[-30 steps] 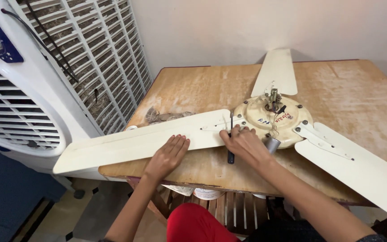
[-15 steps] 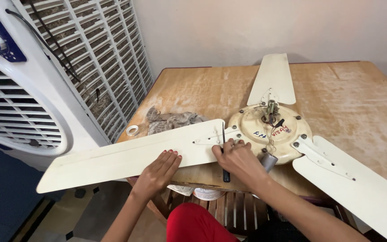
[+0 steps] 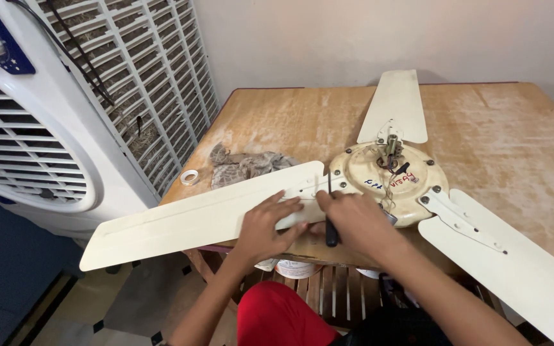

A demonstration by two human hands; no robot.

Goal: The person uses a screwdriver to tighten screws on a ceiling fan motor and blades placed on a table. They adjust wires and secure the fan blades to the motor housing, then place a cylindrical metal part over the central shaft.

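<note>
Left hand (image 3: 265,221) flat on blade (image 3: 206,214), fingers spread, holding nothing. Right hand (image 3: 354,221) closed round screwdriver (image 3: 331,218), dark handle down, shaft up at blade's root by hub (image 3: 389,179).

Risks, judged: blade overhangs table (image 3: 508,147) front-left edge, unsupported; once loosened it may tip and drop. Driver tip may slip off screw and score paint. Cloth (image 3: 242,168) and tape roll (image 3: 190,177) near left edge, out of way.

Fan: cream, three blades, inverted at table's front edge; hub grimy, wires showing at centre.
</note>
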